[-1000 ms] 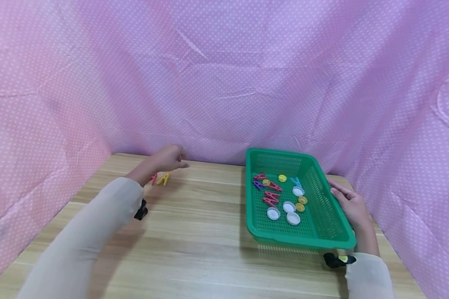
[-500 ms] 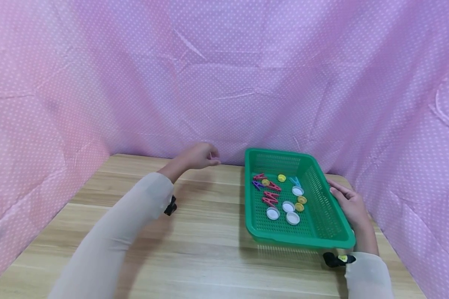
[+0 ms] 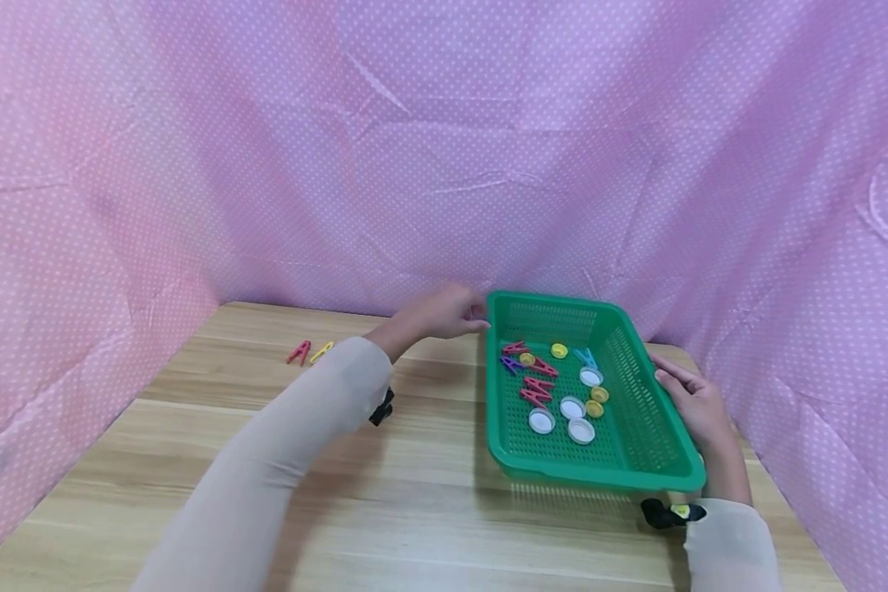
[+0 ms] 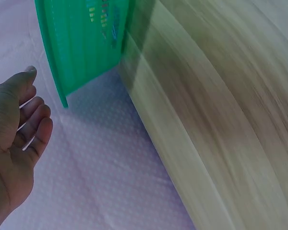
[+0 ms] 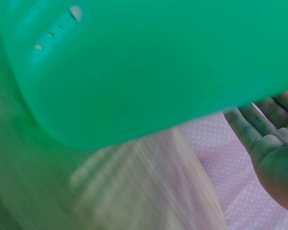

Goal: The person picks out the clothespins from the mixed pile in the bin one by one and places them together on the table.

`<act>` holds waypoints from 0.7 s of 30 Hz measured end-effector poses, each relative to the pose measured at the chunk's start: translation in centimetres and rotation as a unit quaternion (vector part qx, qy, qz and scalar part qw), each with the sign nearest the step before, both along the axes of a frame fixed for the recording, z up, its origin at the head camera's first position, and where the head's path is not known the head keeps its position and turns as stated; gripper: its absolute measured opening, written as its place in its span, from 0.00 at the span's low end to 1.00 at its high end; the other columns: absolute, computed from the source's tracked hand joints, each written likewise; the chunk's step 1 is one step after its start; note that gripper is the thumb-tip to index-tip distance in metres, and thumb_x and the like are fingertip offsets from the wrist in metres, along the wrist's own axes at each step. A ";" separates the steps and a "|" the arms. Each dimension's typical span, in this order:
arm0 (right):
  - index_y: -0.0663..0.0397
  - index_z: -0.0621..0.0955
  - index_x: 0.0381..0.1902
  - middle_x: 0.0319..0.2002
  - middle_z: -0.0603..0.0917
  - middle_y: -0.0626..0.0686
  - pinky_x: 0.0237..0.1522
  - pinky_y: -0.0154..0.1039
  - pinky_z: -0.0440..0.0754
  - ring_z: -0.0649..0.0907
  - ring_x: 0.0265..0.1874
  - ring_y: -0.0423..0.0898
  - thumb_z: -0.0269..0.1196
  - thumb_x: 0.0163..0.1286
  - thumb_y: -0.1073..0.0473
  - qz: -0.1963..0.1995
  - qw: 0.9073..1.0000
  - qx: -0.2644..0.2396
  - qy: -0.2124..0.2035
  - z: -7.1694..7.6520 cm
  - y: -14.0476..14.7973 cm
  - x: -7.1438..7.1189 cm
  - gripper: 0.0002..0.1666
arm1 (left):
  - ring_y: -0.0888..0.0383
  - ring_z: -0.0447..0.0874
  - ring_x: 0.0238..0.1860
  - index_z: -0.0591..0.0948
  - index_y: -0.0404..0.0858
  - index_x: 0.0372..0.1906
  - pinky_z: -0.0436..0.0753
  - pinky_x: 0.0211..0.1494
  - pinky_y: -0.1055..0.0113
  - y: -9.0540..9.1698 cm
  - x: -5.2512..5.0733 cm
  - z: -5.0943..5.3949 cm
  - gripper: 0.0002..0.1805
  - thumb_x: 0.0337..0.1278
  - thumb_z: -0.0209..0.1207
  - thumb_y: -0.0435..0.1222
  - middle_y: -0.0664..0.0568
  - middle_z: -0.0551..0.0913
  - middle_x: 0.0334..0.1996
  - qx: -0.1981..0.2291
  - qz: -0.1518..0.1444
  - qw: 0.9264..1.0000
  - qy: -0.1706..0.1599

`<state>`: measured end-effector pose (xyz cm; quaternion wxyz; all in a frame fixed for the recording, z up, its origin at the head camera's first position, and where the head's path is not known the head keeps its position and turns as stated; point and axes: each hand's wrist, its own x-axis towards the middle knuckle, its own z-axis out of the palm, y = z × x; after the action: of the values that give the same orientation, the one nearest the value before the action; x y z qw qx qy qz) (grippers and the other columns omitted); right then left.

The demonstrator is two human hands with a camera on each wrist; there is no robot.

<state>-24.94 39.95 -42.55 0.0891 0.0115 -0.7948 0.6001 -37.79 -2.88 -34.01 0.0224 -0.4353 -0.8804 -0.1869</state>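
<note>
A rectangular green perforated plastic basket (image 3: 494,403) stands at the right of the light wooden table (image 3: 414,534), carrying coloured plastic clothespins (image 3: 538,385) and round plastic caps (image 3: 572,408). The left hand (image 3: 447,312), loosely curled and grasping nothing, is just beside its far-left corner; the right hand (image 3: 699,411) lays fairly straight fingers against the right rim. Steady, even support would best keep loose pieces from sliding.

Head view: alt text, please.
A person's right hand touches the side of a green basket holding clothespins and round caps; the left hand is by its far-left corner. A red clothespin and yellow clothespin lie on the wooden table.
</note>
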 end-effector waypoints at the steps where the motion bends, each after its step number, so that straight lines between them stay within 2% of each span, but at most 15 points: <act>1: 0.54 0.74 0.72 0.45 0.86 0.29 0.30 0.30 0.84 0.87 0.30 0.34 0.60 0.79 0.54 0.000 1.000 -0.001 0.001 0.0 0.0 0.0 0.27 | 0.59 0.79 0.37 0.86 0.35 0.45 0.80 0.44 0.64 0.5 0.1 0.1 0.11 0.70 0.64 0.40 0.50 0.85 0.36 -0.004 -0.004 1.000 0.004; 5: 0.53 0.75 0.72 0.46 0.85 0.27 0.30 0.30 0.83 0.87 0.31 0.34 0.60 0.78 0.53 -0.003 1.000 0.011 0.003 0.0 0.1 0.0 0.27 | 0.56 0.80 0.43 0.85 0.36 0.54 0.80 0.50 0.63 2.2 0.6 0.3 0.16 0.71 0.63 0.43 0.46 0.85 0.45 -0.026 -0.018 0.999 0.017; 12: 0.54 0.73 0.72 0.47 0.84 0.26 0.31 0.29 0.84 0.87 0.33 0.33 0.61 0.78 0.51 -0.006 1.000 0.020 0.003 0.0 0.1 0.1 0.29 | 0.55 0.82 0.52 0.85 0.38 0.55 0.79 0.59 0.63 5.1 1.4 0.0 0.18 0.70 0.64 0.45 0.48 0.85 0.51 -0.054 -0.042 0.997 0.044; 17: 0.53 0.74 0.72 0.47 0.85 0.27 0.32 0.31 0.84 0.87 0.33 0.34 0.61 0.78 0.51 -0.006 1.000 0.013 0.000 0.2 -0.2 0.4 0.29 | 0.57 0.81 0.56 0.84 0.39 0.57 0.78 0.60 0.66 6.8 2.1 -0.5 0.18 0.70 0.64 0.44 0.50 0.84 0.55 -0.076 -0.049 0.995 0.036; 21: 0.52 0.74 0.73 0.46 0.86 0.27 0.31 0.32 0.85 0.87 0.32 0.35 0.61 0.78 0.49 -0.007 1.000 0.018 -0.005 0.4 -0.3 0.5 0.30 | 0.57 0.81 0.54 0.84 0.39 0.58 0.79 0.58 0.66 7.9 2.3 -1.0 0.18 0.70 0.64 0.43 0.50 0.84 0.54 -0.091 -0.053 0.994 0.029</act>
<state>-24.45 39.61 -42.19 0.0894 0.0046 -0.8059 0.5852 -35.52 4.98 -35.06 -0.0019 -0.4870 -0.8683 -0.0945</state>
